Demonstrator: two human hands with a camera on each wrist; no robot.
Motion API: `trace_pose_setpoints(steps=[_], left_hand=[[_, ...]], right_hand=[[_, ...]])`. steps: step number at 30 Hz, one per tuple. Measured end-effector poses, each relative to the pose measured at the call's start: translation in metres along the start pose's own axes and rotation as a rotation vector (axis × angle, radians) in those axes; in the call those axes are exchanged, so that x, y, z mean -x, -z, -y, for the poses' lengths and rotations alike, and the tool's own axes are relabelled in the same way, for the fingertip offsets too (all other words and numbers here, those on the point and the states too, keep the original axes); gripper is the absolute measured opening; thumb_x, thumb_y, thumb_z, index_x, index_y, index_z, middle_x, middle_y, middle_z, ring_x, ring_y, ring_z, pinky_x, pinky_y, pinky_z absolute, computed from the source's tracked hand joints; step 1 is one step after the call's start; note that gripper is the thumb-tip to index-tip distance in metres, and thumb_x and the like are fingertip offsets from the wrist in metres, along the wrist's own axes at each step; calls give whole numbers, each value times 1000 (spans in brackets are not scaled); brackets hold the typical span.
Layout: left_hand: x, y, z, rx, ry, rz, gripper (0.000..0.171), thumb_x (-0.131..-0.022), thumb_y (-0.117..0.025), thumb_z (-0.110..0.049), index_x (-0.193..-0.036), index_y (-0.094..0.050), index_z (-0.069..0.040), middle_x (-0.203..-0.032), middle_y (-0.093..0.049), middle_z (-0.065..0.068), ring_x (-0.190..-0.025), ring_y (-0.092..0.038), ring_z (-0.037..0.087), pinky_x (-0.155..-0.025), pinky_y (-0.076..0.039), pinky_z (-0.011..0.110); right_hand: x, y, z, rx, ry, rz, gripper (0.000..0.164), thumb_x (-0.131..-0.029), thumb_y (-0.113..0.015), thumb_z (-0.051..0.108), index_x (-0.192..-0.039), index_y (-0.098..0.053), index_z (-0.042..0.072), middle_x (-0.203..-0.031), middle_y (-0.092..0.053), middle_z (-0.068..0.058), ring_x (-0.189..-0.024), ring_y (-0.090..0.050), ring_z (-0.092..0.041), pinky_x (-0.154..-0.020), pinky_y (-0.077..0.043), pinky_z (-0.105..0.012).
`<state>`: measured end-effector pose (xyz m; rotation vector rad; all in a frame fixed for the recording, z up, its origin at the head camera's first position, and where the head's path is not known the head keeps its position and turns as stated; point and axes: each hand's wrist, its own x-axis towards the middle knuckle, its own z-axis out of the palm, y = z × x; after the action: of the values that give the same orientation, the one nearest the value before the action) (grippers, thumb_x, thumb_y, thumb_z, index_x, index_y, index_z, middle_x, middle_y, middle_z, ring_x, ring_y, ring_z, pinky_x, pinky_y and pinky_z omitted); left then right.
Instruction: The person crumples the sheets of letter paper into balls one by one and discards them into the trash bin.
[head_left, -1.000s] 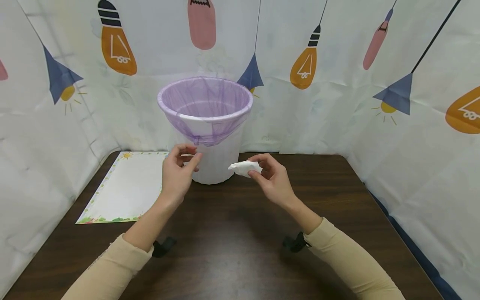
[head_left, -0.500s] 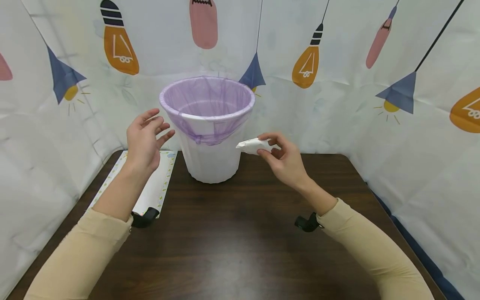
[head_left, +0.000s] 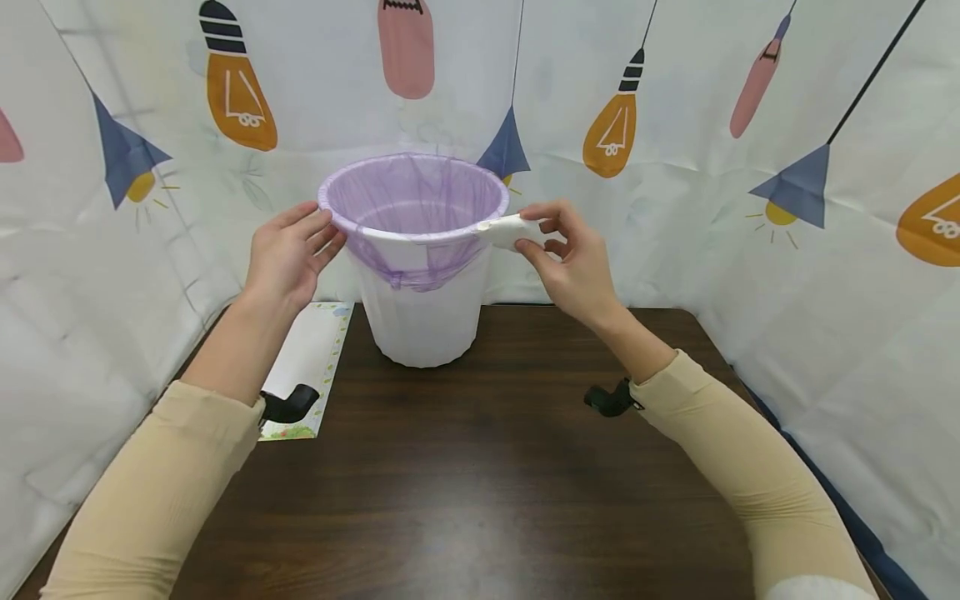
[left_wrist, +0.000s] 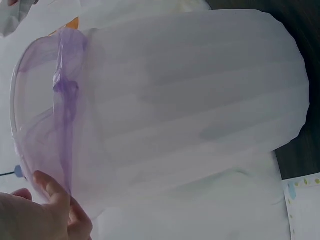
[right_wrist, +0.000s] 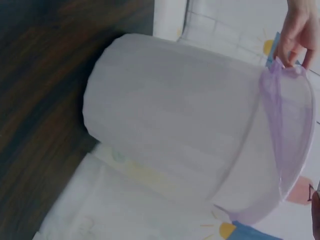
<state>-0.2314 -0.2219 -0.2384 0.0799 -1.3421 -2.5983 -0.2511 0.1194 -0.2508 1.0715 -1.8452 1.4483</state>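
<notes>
A white waste bin (head_left: 423, 321) lined with a thin purple bin bag (head_left: 420, 267) stands upright at the back of the table. The bag is folded over the rim and knotted at the front. My left hand (head_left: 288, 254) is at the bin's left rim, fingers extended and fingertips touching the bag; the left wrist view shows those fingers (left_wrist: 52, 187) against the purple film. Between thumb and fingers, my right hand (head_left: 573, 258) pinches a crumpled white tissue (head_left: 510, 232), whose tip overlaps the right rim in the head view. Only the tissue's edge (left_wrist: 12, 17) shows in the left wrist view.
A white sheet with a printed leafy border (head_left: 303, 358) lies on the left of the dark wooden table (head_left: 465, 467), partly hidden by my left arm. White curtains printed with lamps and bulbs (head_left: 675, 100) enclose the back and sides.
My left hand first moved left and up from in front of the bin, then reached its left rim. My right hand has lifted the tissue from near the table to the right rim.
</notes>
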Motion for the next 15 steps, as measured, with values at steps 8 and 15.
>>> trace_pose_setpoints(steps=[8,15], left_hand=[[-5,0,-2,-11,27,-9,77,-94,-65,11,-159,-24,3,-128,-46,13,-83,-65,14,-79,-57,23],[-7,0,-3,14,28,-19,72,-92,-66,15,-154,-30,5,-126,-50,14,-80,-67,16,-76,-58,24]], right_hand=[[-30,-15,4,76,-26,-22,28,-89,-73,-11,-115,-65,-7,-117,-68,-17,-95,-58,-24,-74,-56,-32],[-54,-31,7,135,-68,0,27,-91,-72,-8,-117,-67,-4,-116,-68,-14,-93,-60,-25,-78,-57,-36]])
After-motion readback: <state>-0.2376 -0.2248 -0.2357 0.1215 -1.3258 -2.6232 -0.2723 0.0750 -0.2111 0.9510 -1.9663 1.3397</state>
